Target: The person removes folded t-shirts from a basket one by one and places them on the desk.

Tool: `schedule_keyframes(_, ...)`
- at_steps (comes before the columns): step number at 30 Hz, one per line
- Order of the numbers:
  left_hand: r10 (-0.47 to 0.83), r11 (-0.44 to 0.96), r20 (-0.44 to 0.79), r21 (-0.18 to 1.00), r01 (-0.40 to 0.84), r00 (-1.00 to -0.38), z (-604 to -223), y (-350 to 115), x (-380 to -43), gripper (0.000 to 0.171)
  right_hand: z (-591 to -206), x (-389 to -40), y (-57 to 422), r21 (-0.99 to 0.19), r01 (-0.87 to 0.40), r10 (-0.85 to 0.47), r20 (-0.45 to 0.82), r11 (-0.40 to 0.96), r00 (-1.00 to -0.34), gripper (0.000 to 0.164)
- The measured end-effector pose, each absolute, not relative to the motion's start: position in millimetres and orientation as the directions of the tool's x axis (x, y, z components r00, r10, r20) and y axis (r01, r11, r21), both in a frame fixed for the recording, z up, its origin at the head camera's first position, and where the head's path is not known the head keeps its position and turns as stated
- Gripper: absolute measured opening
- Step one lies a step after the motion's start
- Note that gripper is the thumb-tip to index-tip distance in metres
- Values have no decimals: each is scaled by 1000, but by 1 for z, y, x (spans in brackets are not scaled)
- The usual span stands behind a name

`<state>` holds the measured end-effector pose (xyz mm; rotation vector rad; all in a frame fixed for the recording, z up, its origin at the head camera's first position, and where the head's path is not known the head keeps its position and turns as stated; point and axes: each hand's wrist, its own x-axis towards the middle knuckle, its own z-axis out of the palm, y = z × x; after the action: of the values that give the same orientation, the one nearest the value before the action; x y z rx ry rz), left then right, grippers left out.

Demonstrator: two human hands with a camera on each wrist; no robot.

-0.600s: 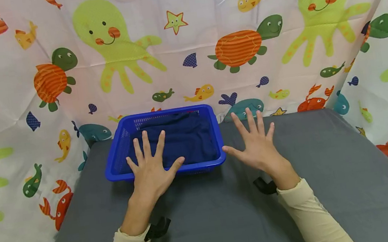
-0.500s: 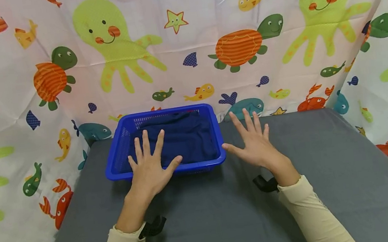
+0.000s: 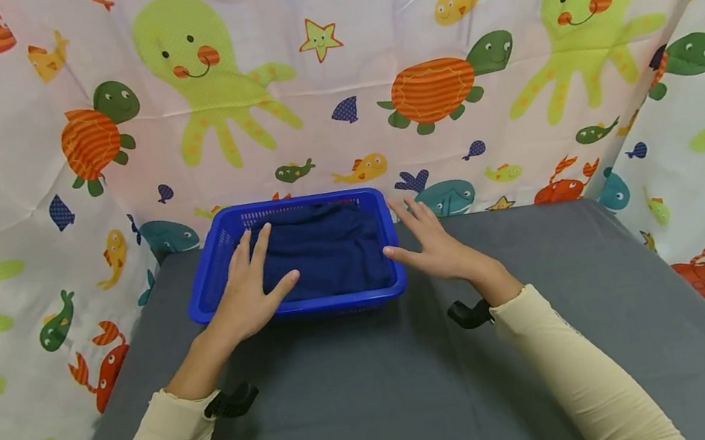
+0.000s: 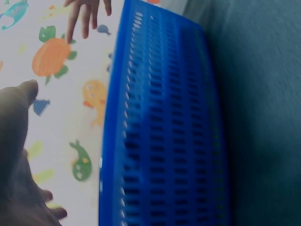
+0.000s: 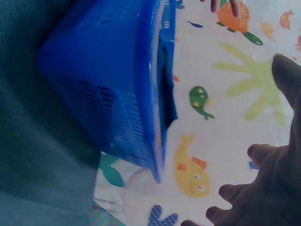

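A blue plastic basket [image 3: 300, 307] with slotted walls stands at the back of the table, and a dark navy cloth [image 3: 330, 253] lies inside it. My left hand [image 3: 244, 295] hovers over the basket's left front part, fingers spread and holding nothing. Over the right rim hangs my right hand [image 3: 434, 247], its fingers spread too and its thumb toward the basket. In the left wrist view the left hand [image 4: 16, 141] is above the basket's rim, apart from it. The right wrist view shows the right hand [image 5: 263, 188] beside the basket's wall [image 5: 108, 94], with a gap between.
A grey cloth covers the table [image 3: 364, 399]. Behind it and at both sides hangs a white curtain [image 3: 311, 120] printed with sea animals, close to the basket's back edge. Each wrist carries a black mount, such as the left mount [image 3: 232, 402].
My left hand has shifted left and turned, its fingers closer together. The right hand has moved left to the basket's right rim. The basket and the cloth stay in place.
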<state>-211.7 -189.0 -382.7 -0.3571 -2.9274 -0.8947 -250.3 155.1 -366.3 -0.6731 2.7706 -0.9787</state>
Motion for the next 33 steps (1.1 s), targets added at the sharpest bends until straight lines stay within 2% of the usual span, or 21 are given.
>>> schedule_keyframes(8, 249, 648, 152, 708, 281, -957, -382, -213, -226, 84, -369, -262, 143, -751, -350, -520, 9, 560, -854, 77)
schedule_keyframes(15, 209, 575, 50, 802, 164, -977, -377, -227, -234, 81, -368, -266, 128, -874, -207, -508, -52, 440, -860, 67)
schedule_keyframes(21, 208, 499, -36, 864, 74, -977, -377, -234, -245, 74, -366, -272, 117, -960, -29, -524, -127, 280, -842, 67)
schedule_keyframes(25, 217, 436, -117, 900, -11, -969, -375, -236, -251, 72, -363, -275, 107, -975, 64, -538, -172, 213, -825, 70)
schedule_keyframes(33, 235, 466, -230, 879, -98, -944, -373, -234, -256, 81, -364, -276, 85, -954, 211, -477, -290, 212, -830, 74)
